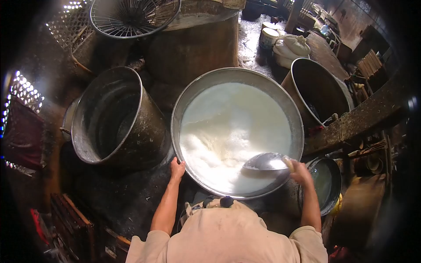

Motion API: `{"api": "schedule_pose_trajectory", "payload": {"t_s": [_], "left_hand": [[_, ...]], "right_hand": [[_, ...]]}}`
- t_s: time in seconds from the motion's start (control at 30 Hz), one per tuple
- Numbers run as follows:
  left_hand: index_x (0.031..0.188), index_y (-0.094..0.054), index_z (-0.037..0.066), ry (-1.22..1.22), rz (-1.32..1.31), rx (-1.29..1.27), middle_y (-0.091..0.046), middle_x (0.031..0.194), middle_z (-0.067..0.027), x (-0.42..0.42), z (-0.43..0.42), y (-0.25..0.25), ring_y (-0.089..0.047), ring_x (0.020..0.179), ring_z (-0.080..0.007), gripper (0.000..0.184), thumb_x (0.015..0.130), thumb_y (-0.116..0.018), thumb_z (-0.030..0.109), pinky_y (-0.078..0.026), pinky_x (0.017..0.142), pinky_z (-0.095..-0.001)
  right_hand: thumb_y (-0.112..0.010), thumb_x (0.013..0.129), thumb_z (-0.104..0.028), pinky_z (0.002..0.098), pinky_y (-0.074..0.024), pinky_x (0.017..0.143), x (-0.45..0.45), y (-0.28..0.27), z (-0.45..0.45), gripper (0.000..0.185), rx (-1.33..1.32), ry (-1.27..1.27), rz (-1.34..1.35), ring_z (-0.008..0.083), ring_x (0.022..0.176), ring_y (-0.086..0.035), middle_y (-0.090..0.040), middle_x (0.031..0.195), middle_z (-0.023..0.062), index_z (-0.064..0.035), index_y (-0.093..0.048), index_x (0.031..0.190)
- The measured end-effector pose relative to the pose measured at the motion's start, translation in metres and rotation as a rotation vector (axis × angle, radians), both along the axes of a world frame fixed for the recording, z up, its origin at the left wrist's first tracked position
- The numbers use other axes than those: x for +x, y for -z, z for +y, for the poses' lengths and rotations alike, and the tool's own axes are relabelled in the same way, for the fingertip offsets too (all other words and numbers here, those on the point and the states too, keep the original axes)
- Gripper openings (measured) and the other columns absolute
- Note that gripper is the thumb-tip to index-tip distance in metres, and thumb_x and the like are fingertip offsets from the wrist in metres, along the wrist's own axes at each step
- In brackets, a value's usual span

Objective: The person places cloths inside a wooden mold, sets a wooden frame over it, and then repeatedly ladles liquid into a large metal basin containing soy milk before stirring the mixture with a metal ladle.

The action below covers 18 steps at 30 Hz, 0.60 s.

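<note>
A large round metal vat point(176, 109) stands in front of me, filled with a milky white liquid point(237, 114) that looks frothy on the near side. My left hand point(177, 168) grips the vat's rim at its near left. In my right hand point(301, 172) is the handle of a metal ladle point(265, 161) with a wide, shallow bowl. The bowl is over the right near part of the liquid; whether it touches the surface I cannot tell.
To the left a tall metal pot point(151, 127) leans toward me. Another large pot point(298, 94) stands at the back right, near a wooden beam point(351, 127). A smaller bucket point(335, 184) of liquid sits beside my right arm. White sacks point(291, 48) and a slatted round basket point(136, 17) are farther back.
</note>
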<state>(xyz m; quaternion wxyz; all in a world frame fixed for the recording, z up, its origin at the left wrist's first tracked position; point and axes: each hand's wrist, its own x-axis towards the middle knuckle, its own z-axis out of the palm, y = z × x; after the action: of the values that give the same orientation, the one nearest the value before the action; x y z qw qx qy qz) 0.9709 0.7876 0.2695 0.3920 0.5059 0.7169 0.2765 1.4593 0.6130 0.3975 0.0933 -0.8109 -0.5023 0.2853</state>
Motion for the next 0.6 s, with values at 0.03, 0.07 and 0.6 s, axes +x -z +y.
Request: {"api": "schedule_pose_trajectory", "payload": {"t_s": [0.03,0.07,0.6], "left_hand": [[0.107,-0.054,-0.003,-0.045,0.045,0.064,-0.062,0.101,-0.0223,0.002,-0.003,0.014,-0.06,0.096,-0.0345,0.035,0.076,-0.062,0.009,-0.045,0.082,-0.0381],[0.108,-0.054,-0.002,-0.09,0.09,0.127,-0.062,0.101,-0.0223,0.002,-0.004,0.028,-0.06,0.096,-0.0346,0.035,0.076,-0.061,0.009,-0.045,0.082,-0.0381],[0.111,-0.052,-0.005,-0.052,0.052,-0.044,-0.06,0.107,-0.0237,-0.001,0.001,0.012,-0.058,0.101,-0.0345,0.041,0.075,-0.063,0.011,-0.045,0.085,-0.0382]], "right_hand": [[-0.057,0.062,0.0,0.0349,-0.0482,0.077,0.013,-0.01,0.002,0.051,0.042,-0.008,0.008,0.0269,0.089,-0.064,-0.064,0.094,0.0201,-0.0048,-0.057,0.113],[-0.056,0.062,0.0,0.0341,-0.0482,0.077,0.023,-0.02,0.006,0.051,0.083,-0.016,0.016,0.0256,0.088,-0.064,-0.065,0.094,0.0198,-0.005,-0.057,0.113],[-0.06,0.067,-0.006,0.0361,-0.0499,0.043,-0.004,0.162,0.074,0.031,0.151,0.349,0.186,0.023,0.05,-0.061,-0.061,0.067,0.013,-0.0028,-0.055,0.097]]}}
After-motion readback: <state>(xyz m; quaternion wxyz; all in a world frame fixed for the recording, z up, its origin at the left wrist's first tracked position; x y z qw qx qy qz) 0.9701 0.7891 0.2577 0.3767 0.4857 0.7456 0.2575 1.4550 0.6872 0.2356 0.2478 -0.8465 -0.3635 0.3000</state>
